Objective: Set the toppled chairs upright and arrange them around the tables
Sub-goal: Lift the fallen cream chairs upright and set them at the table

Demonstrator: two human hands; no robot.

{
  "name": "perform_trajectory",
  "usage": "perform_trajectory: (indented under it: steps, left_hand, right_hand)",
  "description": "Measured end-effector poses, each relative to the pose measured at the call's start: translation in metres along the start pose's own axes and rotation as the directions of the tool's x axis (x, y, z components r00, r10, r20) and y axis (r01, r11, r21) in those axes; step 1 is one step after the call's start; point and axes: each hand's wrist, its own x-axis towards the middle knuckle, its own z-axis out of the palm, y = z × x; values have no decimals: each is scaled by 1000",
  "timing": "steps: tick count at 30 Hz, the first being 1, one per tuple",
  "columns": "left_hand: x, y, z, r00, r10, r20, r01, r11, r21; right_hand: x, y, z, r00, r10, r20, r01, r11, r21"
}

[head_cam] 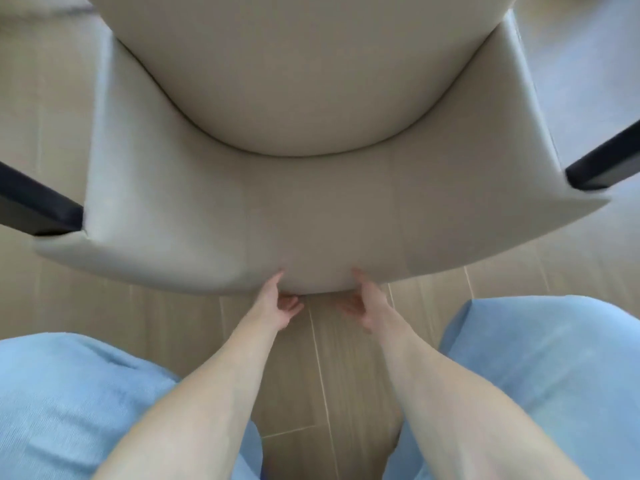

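The left hand and the right hand both reach forward to the near edge of a cream padded chair. On each hand the thumb lies up against the curved back of the chair while the fingers curl under its rim, so both hands grip the chair side by side, a small gap apart. The picture is slightly blurred, and how tightly the fingers close under the rim cannot be told.

The chair fills the upper part of the view, its rounded seat cushion beyond the wrapped backrest. Two dark legs stick out at the left and right edges.

Below the forearms, pale blue trouser legs stand on either side. Under everything lies a light wooden plank floor with thin pale joints.
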Motion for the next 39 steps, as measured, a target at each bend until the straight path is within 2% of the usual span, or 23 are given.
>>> perform_trajectory:
  steps: [8, 15, 22, 27, 31, 35, 39]
  left_hand:
    - [39, -15, 9, 997, 74, 30, -68, 983, -169]
    - [44, -17, 13, 994, 107, 28, -93, 943, -320]
    - [33, -8, 11, 994, 89, 61, -64, 942, -330]
    - [5, 3, 16, 997, 65, 38, -51, 955, -293]
    - [-27, 16, 23, 996, 78, -34, -83, 972, -221]
    - [-49, 23, 33, 988, 115, -106, -135, 970, -200]
    - [-119, 32, 42, 980, 134, -150, -162, 967, -195]
  right_hand:
    - [34, 4, -3, 987, -57, 150, 31, 985, 172]
    - [44, 6, 1, 993, -110, 45, 95, 961, 260]
    - [26, -7, 8, 999, -47, 2, 45, 969, 242]
    - [-9, -28, 16, 996, -20, -82, 38, 974, 222]
    - [-37, -42, 21, 994, -18, -112, 39, 981, 192]
    - [-55, -51, 24, 990, -47, -134, 77, 970, 232]
    - [-116, -71, 25, 981, -54, -188, 106, 955, 278]
